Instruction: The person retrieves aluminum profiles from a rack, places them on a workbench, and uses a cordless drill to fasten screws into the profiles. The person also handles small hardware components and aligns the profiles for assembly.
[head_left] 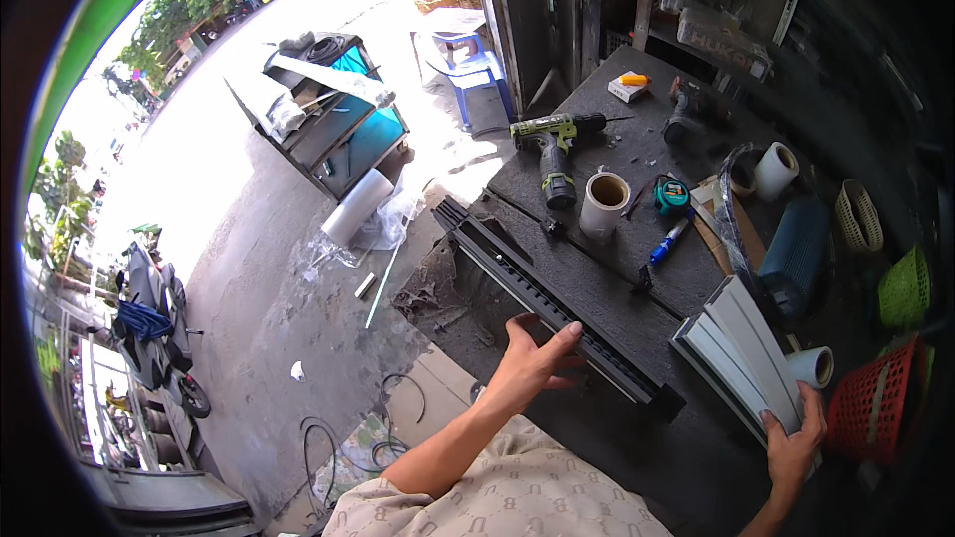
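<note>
Your left hand (540, 355) is at the black rail (542, 294) along the bench (597, 288) edge; I cannot tell if it grips. Your right hand (793, 438) grasps the fanned pale strips (741, 350); a loose hold could let them slip.

Sunlit grey floor (249, 338), 1 blue chair (479, 78), dark workbench (686, 273)

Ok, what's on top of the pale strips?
Your right grip covers part of the near end of the strips; I see nothing else on them. The surface beneath it is hidden.
</note>
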{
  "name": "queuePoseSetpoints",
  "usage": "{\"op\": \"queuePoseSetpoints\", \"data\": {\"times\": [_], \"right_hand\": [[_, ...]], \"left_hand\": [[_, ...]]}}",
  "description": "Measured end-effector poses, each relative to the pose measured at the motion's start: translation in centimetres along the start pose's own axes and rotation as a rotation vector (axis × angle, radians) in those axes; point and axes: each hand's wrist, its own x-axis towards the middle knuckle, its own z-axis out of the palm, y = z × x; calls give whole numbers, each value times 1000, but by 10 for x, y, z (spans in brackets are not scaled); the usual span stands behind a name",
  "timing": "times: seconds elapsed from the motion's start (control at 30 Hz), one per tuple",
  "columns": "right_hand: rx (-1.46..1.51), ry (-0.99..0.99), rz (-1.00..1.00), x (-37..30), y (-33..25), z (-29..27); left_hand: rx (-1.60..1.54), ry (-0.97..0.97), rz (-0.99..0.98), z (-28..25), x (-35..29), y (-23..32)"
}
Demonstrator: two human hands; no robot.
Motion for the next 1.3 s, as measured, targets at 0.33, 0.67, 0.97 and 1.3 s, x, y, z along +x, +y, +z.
{"op": "queuePoseSetpoints", "data": {"times": [0.33,0.67,0.97,1.3], "right_hand": [[114,-134,-198,-68,-199,37],[20,-162,-308,-59,-318,237],[-38,-124,-201,-76,-321,253],[10,-92,-176,-75,-322,249]], "left_hand": [[287,-516,-291,-111,27,23],[70,-1228,451,-279,5,159],[-931,-1507,616,-193,-29,134],[-971,-1639,424,-194,-35,134]]}}
